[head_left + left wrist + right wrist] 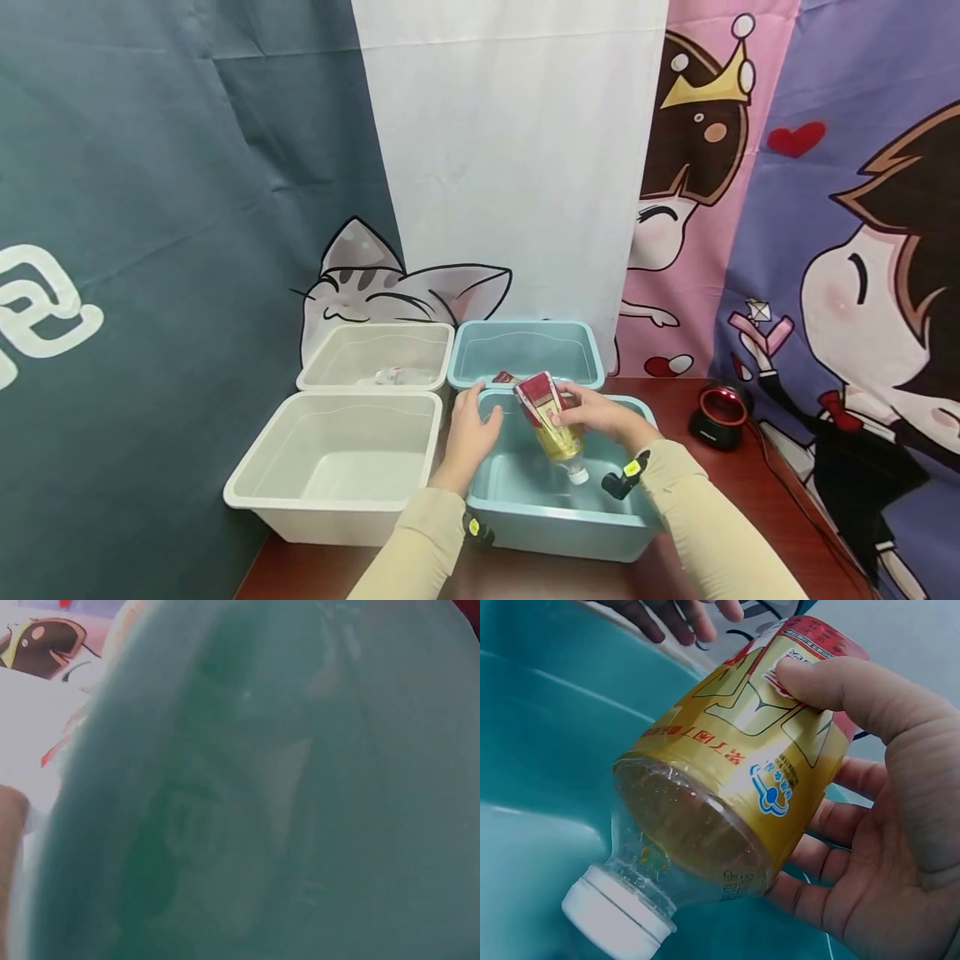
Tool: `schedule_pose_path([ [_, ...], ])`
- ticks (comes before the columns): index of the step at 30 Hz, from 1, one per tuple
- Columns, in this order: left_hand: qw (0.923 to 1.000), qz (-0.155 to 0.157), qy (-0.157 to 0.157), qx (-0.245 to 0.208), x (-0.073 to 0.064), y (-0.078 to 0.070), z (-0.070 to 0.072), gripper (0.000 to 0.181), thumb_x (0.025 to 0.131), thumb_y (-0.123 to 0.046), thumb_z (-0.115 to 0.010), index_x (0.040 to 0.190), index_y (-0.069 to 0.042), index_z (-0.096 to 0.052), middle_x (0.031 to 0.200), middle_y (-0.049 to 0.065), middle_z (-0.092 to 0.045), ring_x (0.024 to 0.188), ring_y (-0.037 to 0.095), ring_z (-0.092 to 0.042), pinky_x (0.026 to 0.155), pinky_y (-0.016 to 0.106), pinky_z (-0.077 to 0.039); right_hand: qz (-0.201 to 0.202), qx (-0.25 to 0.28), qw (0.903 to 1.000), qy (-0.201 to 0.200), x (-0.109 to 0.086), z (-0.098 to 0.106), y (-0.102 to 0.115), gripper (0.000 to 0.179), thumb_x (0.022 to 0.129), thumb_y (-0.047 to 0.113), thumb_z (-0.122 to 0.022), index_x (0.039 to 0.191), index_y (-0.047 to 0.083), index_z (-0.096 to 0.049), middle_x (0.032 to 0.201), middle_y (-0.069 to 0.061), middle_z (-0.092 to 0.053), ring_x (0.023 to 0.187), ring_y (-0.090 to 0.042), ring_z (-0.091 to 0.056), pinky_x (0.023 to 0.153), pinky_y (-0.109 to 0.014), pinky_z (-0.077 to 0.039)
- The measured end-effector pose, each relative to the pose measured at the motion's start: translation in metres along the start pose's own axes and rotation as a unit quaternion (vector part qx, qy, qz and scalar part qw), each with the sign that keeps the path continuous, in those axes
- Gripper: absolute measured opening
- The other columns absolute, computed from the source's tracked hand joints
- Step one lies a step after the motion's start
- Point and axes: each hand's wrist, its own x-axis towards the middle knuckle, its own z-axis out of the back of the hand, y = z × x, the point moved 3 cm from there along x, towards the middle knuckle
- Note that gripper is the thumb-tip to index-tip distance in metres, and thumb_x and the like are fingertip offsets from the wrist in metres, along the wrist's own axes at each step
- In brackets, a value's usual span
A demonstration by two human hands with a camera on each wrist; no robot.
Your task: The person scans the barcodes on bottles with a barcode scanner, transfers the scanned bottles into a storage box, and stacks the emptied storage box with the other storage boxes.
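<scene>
My right hand grips a plastic drink bottle with a gold and red label. It is tilted, its white cap pointing down over the front blue bin. In the right wrist view, the thumb presses on the label and the other fingers wrap behind the bottle. My left hand is over the left side of this bin, fingers apart, holding nothing. Its fingertips show beyond the bottle in the right wrist view. Blue-green bin wall fills most of the left wrist view.
Behind stands another blue bin with a red item in it. To the left are a front white bin and a back white bin holding a clear bottle. A black device with a cable sits at right.
</scene>
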Motion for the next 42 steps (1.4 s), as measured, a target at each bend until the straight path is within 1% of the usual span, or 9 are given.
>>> schedule_pose_path([
  [5, 0.9967, 0.003, 0.078, -0.02, -0.002, -0.011, -0.006, 0.077, 0.094, -0.037, -0.066, 0.155, -0.004, -0.033, 0.152, 0.026, -0.035, 0.138, 0.044, -0.041, 0.109, 0.061, -0.04, 0.019, 0.032, 0.999, -0.025, -0.003, 0.0, 0.005, 0.079, 0.09, 0.023, -0.071, 0.155, 0.012, -0.028, 0.131, -0.018, -0.061, 0.109, -0.028, -0.063, 0.092, -0.05, -0.054],
  [8, 0.9946, 0.013, 0.1, -0.02, -0.004, -0.017, -0.01, 0.085, 0.092, -0.045, -0.067, 0.157, -0.005, -0.029, 0.154, 0.026, -0.033, 0.139, 0.043, -0.041, 0.111, 0.06, -0.039, 0.024, 0.049, 0.9977, -0.039, -0.004, 0.0, 0.006, 0.083, 0.09, 0.022, -0.071, 0.157, 0.015, -0.023, 0.133, -0.02, -0.059, 0.113, -0.029, -0.061, 0.096, -0.054, -0.052],
  [12, 0.993, 0.022, 0.111, -0.033, -0.006, -0.022, -0.018, 0.089, 0.091, -0.049, -0.069, 0.157, -0.005, -0.028, 0.153, 0.026, -0.037, 0.138, 0.042, -0.043, 0.11, 0.059, -0.04, 0.023, 0.061, 0.9959, -0.063, -0.006, -0.002, 0.007, 0.087, 0.089, 0.023, -0.072, 0.159, 0.019, -0.02, 0.137, -0.02, -0.056, 0.116, -0.028, -0.057, 0.101, -0.058, -0.048],
  [16, 0.9899, 0.035, 0.121, -0.065, -0.007, -0.021, -0.027, 0.09, 0.09, -0.049, -0.071, 0.157, -0.005, -0.03, 0.149, 0.026, -0.042, 0.135, 0.042, -0.047, 0.106, 0.059, -0.044, 0.037, 0.086, 0.9928, -0.076, -0.006, -0.004, 0.009, 0.086, 0.091, 0.018, -0.069, 0.16, 0.018, -0.017, 0.137, -0.023, -0.055, 0.114, -0.027, -0.059, 0.102, -0.059, -0.048],
  [21, 0.9817, 0.06, 0.145, -0.108, -0.009, -0.016, -0.039, 0.092, 0.088, -0.051, -0.073, 0.156, -0.008, -0.03, 0.145, 0.022, -0.047, 0.125, 0.039, -0.057, 0.097, 0.055, -0.052, 0.047, 0.117, 0.9877, -0.093, -0.005, -0.007, 0.01, 0.09, 0.09, 0.015, -0.069, 0.16, 0.021, -0.013, 0.135, -0.024, -0.054, 0.111, -0.024, -0.061, 0.099, -0.057, -0.05],
  [27, 0.9743, 0.068, 0.166, -0.137, -0.013, -0.014, -0.046, 0.09, 0.087, -0.05, -0.075, 0.155, -0.007, -0.033, 0.139, 0.019, -0.056, 0.122, 0.036, -0.059, 0.097, 0.055, -0.053, 0.052, 0.139, 0.9832, -0.106, -0.005, -0.01, 0.01, 0.091, 0.089, 0.013, -0.071, 0.16, 0.024, -0.014, 0.136, -0.025, -0.052, 0.112, -0.027, -0.061, 0.095, -0.052, -0.054],
  [34, 0.9768, 0.055, 0.165, -0.125, -0.013, -0.014, -0.047, 0.073, 0.088, -0.048, -0.076, 0.142, -0.007, -0.051, 0.132, 0.012, -0.062, 0.118, 0.03, -0.062, 0.098, 0.052, -0.052, 0.063, 0.137, 0.9841, -0.093, -0.002, -0.011, 0.007, 0.089, 0.091, 0.012, -0.07, 0.159, 0.025, -0.015, 0.132, -0.021, -0.057, 0.111, -0.026, -0.062, 0.092, -0.051, -0.056],
  [38, 0.9772, 0.054, 0.163, -0.126, -0.014, -0.014, -0.046, 0.07, 0.088, -0.046, -0.076, 0.14, -0.006, -0.053, 0.131, 0.011, -0.063, 0.117, 0.029, -0.062, 0.099, 0.052, -0.052, 0.066, 0.12, 0.9865, -0.089, -0.002, -0.011, 0.007, 0.089, 0.091, 0.015, -0.071, 0.16, 0.024, -0.015, 0.133, -0.022, -0.057, 0.111, -0.027, -0.062, 0.09, -0.05, -0.057],
  [42, 0.9777, 0.052, 0.159, -0.126, -0.012, -0.012, -0.045, 0.068, 0.088, -0.044, -0.076, 0.139, -0.006, -0.053, 0.13, 0.011, -0.063, 0.117, 0.028, -0.061, 0.099, 0.052, -0.051, 0.065, 0.111, 0.9877, -0.09, -0.002, -0.012, 0.006, 0.086, 0.094, 0.02, -0.068, 0.16, 0.024, -0.014, 0.139, -0.024, -0.053, 0.113, -0.027, -0.061, 0.09, -0.05, -0.057],
])
